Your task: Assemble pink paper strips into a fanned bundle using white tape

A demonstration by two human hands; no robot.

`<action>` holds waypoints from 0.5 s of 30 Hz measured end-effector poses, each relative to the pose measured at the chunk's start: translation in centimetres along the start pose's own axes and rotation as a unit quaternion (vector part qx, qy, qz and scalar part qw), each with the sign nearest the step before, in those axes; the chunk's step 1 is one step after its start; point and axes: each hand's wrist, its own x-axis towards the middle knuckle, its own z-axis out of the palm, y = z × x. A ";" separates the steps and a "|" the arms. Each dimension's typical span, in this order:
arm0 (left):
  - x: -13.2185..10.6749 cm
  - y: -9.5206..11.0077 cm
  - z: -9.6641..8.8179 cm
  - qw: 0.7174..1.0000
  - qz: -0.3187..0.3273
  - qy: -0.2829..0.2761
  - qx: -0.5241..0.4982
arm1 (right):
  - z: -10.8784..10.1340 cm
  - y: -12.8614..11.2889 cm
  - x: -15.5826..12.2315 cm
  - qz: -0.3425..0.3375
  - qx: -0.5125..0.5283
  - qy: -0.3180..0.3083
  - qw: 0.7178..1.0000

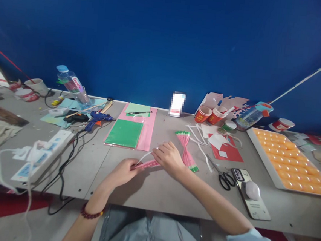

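So, left hand (124, 172): fingers were closed in a pinch on the near-left end of the pink strip bundle (148, 164).
Right hand (169, 157): curled over the bundle's right end, fingers bent down onto it, gripping.
Bundle spot: just above the table (154, 188), near the front edge, spanning the gap between both hands.
Long axis: ran left to right, right end a bit farther away.
Nearby: fanned pink strips (187, 151) just right of the right hand, scissors (224, 178) further right.
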 end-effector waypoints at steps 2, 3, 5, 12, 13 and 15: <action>-0.2 -0.1 -0.1 0.999 -0.003 0.012 0.033 | 0.5 -1.2 -0.5 0.044 -0.013 0.024 0.999; -0.3 -0.3 -0.1 0.998 0.000 0.026 0.055 | 0.9 -1.6 -0.8 0.053 -0.015 0.034 0.998; -0.4 -0.5 -0.1 0.994 0.022 0.051 0.090 | 1.7 -1.8 -1.3 0.049 -0.018 0.052 0.997; 0.5 -0.2 0.6 0.983 0.072 0.083 0.147 | 2.7 1.0 -2.5 -0.052 0.007 0.101 0.993; 0.7 -0.1 0.6 0.982 0.079 0.084 0.152 | 2.6 1.5 -2.6 -0.064 0.015 0.093 0.993; 1.2 0.1 0.7 0.978 0.088 0.092 0.163 | 2.2 2.6 -2.6 -0.082 0.031 0.068 0.994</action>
